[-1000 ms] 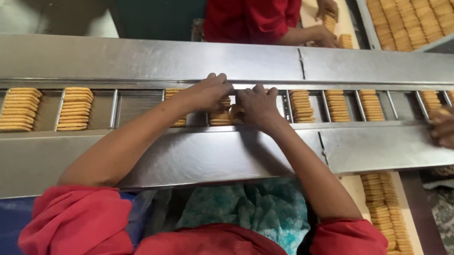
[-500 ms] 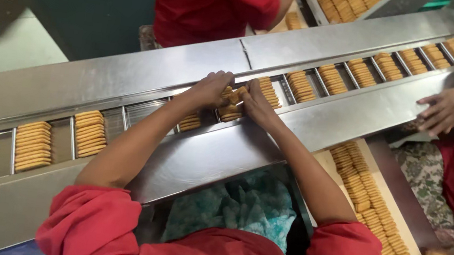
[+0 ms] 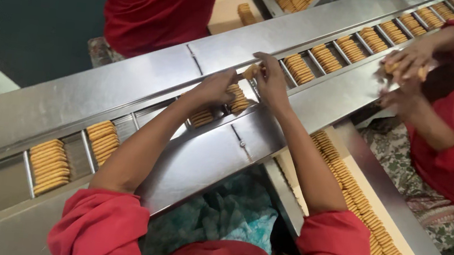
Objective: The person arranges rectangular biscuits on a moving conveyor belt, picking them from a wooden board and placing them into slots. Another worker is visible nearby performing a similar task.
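Head view looks down on a long steel conveyor channel point(image 3: 148, 73) that runs slantwise from lower left to upper right, split by thin dividers into pockets, most of them carrying a stack of biscuits. The left hand point(image 3: 215, 89) is laid over one pocket with its fingers curled down onto a stack of biscuits point(image 3: 239, 99), while the right hand point(image 3: 271, 81) sits just beside it, its fingertips pinching a few biscuits point(image 3: 251, 71) at the upper end of the same stack. The two hands are close together, nearly touching, both arms in rolled red sleeves. Further stacks point(image 3: 49, 165) lie in pockets well to the left. At the upper right, a co-worker's hands point(image 3: 411, 60) hold biscuits over the channel. A long row of biscuits point(image 3: 365, 217) lies on a tray below the channel at the right.
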